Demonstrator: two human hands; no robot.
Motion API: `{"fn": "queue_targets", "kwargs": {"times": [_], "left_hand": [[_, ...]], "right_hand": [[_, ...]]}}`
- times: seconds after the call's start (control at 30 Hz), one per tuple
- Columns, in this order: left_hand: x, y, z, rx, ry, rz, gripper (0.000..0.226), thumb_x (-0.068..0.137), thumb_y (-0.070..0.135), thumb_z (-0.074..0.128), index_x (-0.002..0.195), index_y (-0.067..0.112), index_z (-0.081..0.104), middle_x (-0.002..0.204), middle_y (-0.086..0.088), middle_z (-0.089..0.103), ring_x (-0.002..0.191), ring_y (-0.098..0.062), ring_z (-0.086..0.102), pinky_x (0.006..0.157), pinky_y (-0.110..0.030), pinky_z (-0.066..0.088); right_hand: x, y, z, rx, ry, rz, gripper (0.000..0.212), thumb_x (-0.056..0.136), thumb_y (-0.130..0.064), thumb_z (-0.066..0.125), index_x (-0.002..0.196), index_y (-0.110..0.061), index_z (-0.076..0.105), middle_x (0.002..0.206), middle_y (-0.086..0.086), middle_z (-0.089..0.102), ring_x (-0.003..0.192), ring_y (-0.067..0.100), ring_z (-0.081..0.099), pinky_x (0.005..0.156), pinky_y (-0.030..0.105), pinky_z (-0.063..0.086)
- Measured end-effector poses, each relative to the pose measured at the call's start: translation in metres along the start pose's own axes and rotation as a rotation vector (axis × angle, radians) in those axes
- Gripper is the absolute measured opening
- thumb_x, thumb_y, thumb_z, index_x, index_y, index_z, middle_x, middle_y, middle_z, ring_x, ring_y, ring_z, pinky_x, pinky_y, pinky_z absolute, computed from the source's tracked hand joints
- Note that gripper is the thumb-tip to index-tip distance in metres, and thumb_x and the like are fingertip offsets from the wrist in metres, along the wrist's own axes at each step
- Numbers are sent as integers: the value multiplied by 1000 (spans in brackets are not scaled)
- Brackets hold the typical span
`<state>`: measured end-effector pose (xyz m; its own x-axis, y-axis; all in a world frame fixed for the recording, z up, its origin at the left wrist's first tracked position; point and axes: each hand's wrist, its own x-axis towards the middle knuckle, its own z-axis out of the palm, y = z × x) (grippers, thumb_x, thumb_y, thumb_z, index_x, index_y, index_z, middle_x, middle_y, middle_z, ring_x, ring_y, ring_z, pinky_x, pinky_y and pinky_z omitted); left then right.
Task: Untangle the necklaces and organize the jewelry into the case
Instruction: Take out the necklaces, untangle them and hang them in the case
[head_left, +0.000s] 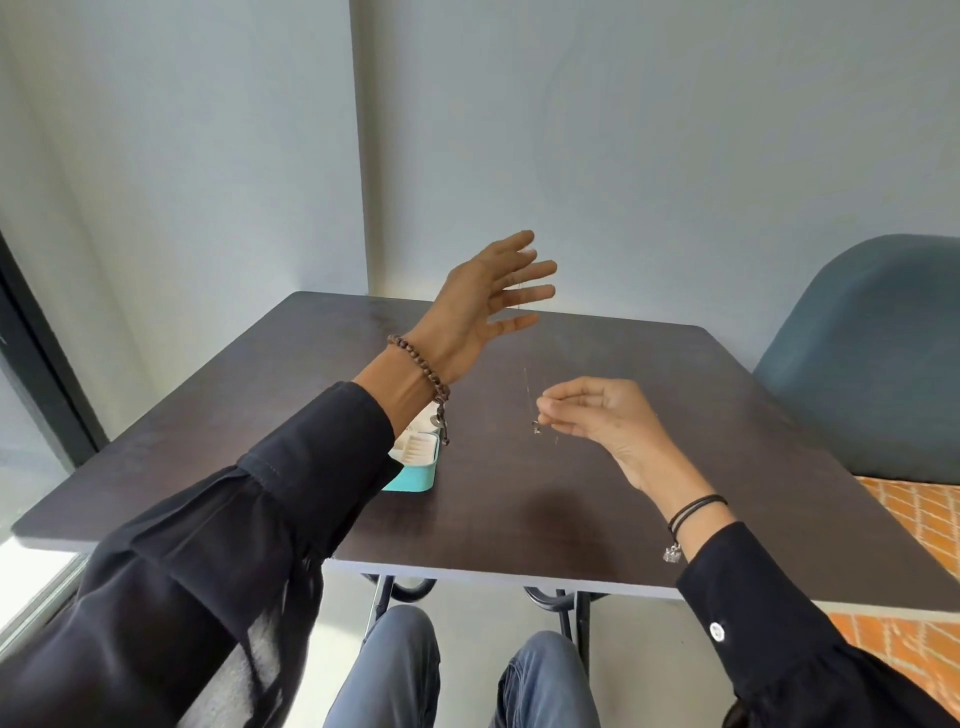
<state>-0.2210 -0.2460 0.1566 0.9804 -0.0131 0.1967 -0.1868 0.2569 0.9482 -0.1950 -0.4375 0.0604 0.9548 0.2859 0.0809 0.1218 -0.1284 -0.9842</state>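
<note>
Thin necklace chain hangs above the table, right of the teal jewelry case. Left hand fingers splayed, chain draped over them; right hand pinches the pendant end. Very light, limp, snag-prone, prob. fragile; hold near the clasp/pendant.

Two hands, one necklace, one case, one table, one chair

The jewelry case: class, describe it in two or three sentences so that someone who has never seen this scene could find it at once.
Start at the dark brown table and go to its left half, just under the raised left forearm. There sits the jewelry case, a small open box partly hidden by the black sleeve. It alone is turquoise outside, with a white, ridged lining inside.
</note>
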Motion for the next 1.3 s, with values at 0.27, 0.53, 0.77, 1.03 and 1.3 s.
{"fn": "queue_targets", "kwargs": {"times": [0.27,0.53,0.77,1.03,1.3], "left_hand": [[-2,-10,-12,14,43,15,46,101,16,54,145,24,48,126,-8,68,106,-24,72,102,-40,53],[-13,-26,-7,299,-43,-17,41,102,30,55,142,23,50,100,-4,73,91,-28,73,96,-39,55],[-13,-18,-5,374,-44,-61,50,105,46,40,109,7,70,83,-5,70,59,-17,58,74,-28,50],[-13,-16,-9,367,-69,-131,59,107,46,33,95,5,74,72,-2,60,61,-16,58,77,-29,49],[-10,-12,-8,390,-81,-122,56,106,46,35,98,9,76,77,-1,68,67,-16,61,92,-38,49]], "right_hand": [[-7,-23,5,-30,-13,-114,15,87,-17,81,98,-7,80,90,11,80,89,24,78,92,34,61],[0,-69,13,-53,-21,-286,20,90,-16,77,105,-3,78,92,23,76,73,15,71,77,24,60],[3,-79,10,-90,64,-314,16,89,-23,79,99,-10,79,83,10,78,70,12,68,72,25,57],[3,-70,9,-73,134,-237,15,88,-30,80,94,-17,79,80,-5,76,74,8,68,73,21,54],[5,-70,14,153,0,-83,15,97,-19,64,106,-10,71,98,4,76,96,17,74,95,36,50]]}}
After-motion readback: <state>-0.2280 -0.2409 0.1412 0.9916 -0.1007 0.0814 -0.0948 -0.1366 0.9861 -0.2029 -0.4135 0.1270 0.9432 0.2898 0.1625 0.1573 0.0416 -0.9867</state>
